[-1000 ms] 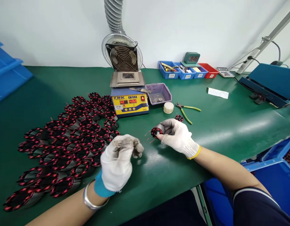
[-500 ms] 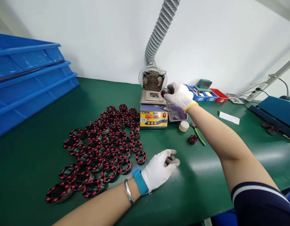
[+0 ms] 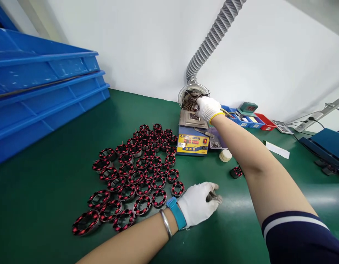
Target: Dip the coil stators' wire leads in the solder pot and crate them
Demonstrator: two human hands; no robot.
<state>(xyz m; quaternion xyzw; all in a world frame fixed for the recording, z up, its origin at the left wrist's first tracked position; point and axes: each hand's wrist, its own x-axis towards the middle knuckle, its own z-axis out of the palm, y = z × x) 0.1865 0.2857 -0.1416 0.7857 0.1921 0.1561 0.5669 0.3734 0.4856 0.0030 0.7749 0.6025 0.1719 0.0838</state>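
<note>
At two o'clock, the right hand (image 3: 207, 109) is pinching a mostly hidden ring (image 3: 196, 108) over the metal top of the yellow-fronted unit (image 3: 191, 144). At five o'clock, the left hand (image 3: 199, 204) is curling loosely, thumb and forefinger standing apart; whether it is gripping anything, I cannot tell. Wound red-and-black rings (image 3: 136, 183) are crowding the surface (image 3: 54, 183) at seven o'clock.

The head camera looks forward and down from above and behind, nearer the left hand (image 3: 197, 205) than the right hand (image 3: 207, 109).
</note>
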